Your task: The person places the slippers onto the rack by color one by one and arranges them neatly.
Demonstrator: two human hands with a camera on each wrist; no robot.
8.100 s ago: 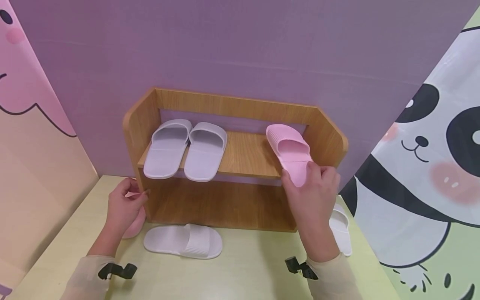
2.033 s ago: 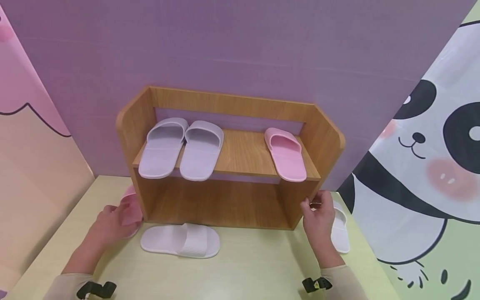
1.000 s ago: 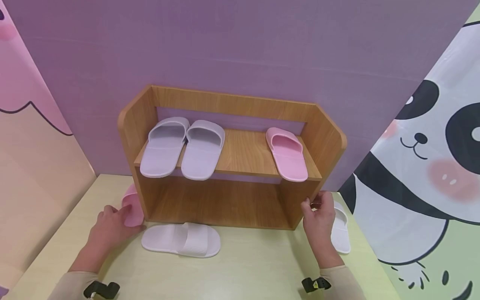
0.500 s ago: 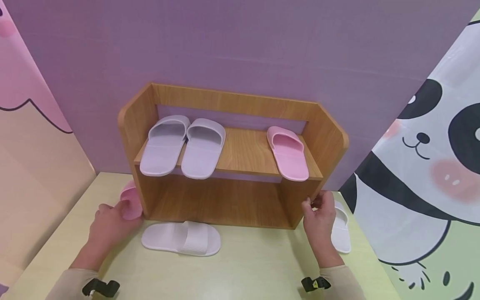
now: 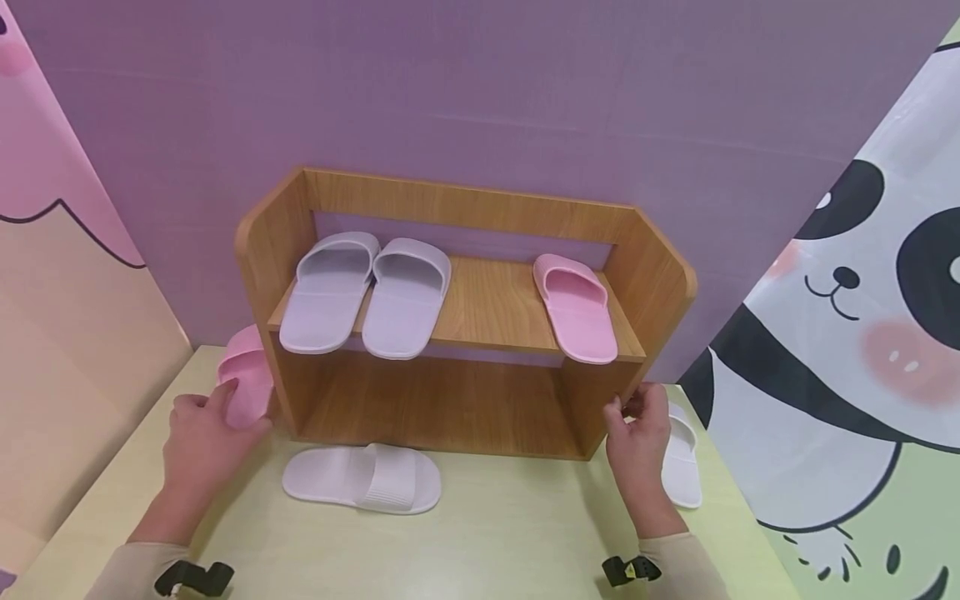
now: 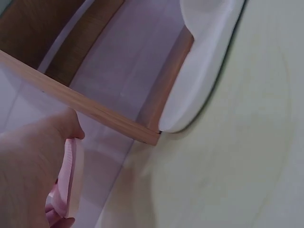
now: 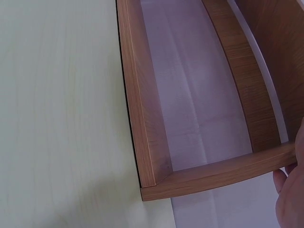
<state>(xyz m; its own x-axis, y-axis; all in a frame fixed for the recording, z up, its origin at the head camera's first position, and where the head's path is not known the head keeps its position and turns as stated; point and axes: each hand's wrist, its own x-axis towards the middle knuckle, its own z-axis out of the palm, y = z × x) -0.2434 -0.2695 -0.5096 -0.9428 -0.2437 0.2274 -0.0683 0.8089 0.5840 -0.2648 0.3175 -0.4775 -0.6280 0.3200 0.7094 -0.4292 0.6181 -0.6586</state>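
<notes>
My left hand [image 5: 204, 442] holds a pink slipper [image 5: 250, 385] beside the left outer side of a small wooden shoe rack [image 5: 491, 304]. In the left wrist view, thumb and fingers pinch that slipper's edge, its sole [image 6: 76, 178] turned sideways. With curled fingers my right hand [image 5: 640, 442] grips the front edge of the rack's right side panel [image 7: 228, 175]. Another pink slipper [image 5: 587, 329] lies on the upper shelf at the right, toe to the back. Two pale lavender slippers, a left one [image 5: 322, 312] and a right one [image 5: 399, 323], sit side by side at that shelf's left end.
A white slipper [image 5: 393, 477] lies crosswise on the table [image 5: 450, 558] along the rack's front left. Another white slipper [image 5: 681, 473] lies to the right of the rack, partly behind my right hand. A purple wall [image 5: 465, 100] stands close behind the rack.
Eight seconds ago my right hand held a pink slipper at the upper shelf; it lies there released, and that hand grips the side panel. Lately my left hand has lifted the other pink slipper.
</notes>
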